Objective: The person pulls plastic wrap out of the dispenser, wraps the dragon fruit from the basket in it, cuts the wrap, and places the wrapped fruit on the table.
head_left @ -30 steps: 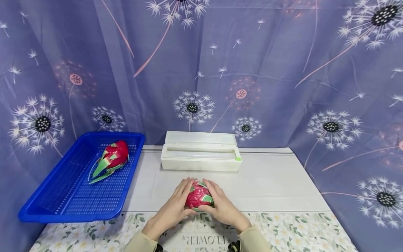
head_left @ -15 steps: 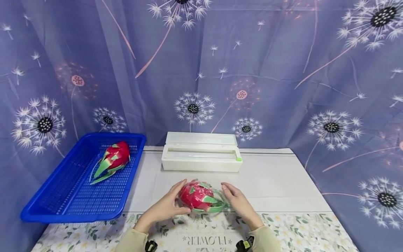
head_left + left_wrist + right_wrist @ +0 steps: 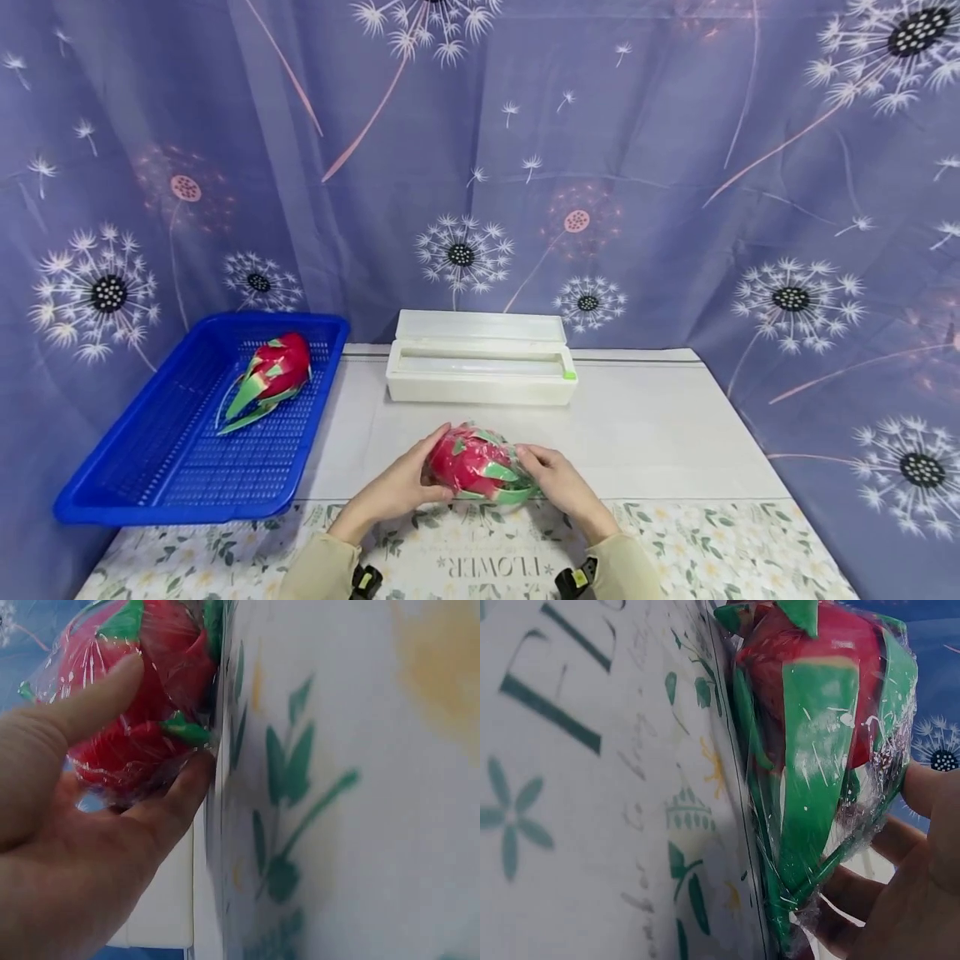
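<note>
A red dragon fruit (image 3: 468, 462) with green leafy scales lies on its side in clear, shiny plastic film, near the front of the white table area. My left hand (image 3: 401, 483) grips its rounded left end. In the left wrist view the thumb (image 3: 105, 697) presses the upper side and the fingers reach beneath. At the leafy right end, my right hand (image 3: 558, 483) holds the film-covered green tips. The right wrist view shows that thumb (image 3: 926, 787) against the wrapped leaves (image 3: 817, 772), with the other fingers curled behind them.
Behind the hands stands a white cling film box (image 3: 480, 387), lid raised and a roll inside. A blue plastic basket (image 3: 180, 512) on the left contains another dragon fruit (image 3: 277, 371). A floral cloth (image 3: 697, 542) covers the table's front; a dandelion-print curtain (image 3: 660, 275) hangs behind.
Both hands cupped the dragon fruit a second ago. It then turned so its leafy end points right, and the right hand moved away, then came back left onto the leaves.
</note>
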Available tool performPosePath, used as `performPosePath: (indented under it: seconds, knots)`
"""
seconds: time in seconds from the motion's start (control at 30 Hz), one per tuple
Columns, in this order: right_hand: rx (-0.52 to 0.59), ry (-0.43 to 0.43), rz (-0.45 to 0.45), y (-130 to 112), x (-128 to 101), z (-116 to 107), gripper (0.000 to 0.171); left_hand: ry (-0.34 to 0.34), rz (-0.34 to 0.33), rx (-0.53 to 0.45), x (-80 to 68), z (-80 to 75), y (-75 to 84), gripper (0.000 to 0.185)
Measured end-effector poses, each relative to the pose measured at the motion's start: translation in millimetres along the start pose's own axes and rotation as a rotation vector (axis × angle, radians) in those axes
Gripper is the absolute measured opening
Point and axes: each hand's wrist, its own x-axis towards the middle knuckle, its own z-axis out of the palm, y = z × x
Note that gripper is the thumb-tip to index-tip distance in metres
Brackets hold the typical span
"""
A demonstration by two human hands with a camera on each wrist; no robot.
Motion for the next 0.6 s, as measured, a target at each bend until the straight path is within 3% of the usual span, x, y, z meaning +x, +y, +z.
performPosePath:
  seconds: [0.23, 0.43, 0.6]
  knots:
    - [-0.064, 0.135, 0.025, -0.7, -12.8, -11.8, 0.042, -0.04, -0.041, -0.07, -8.6, -10.3, 0.7, 0.097]
    - [-0.154, 0.193, 0.092, 5.5, -26.7, -21.5, 0.036, -0.038, -0.069, 0.055, -14.7, -26.2, 1.3, 0.076]
    - [-0.156, 0.185, 0.158, 7.3, -31.4, -18.9, 0.031, -0.031, -0.079, 0.122, -13.3, -26.1, 0.3, 0.072]
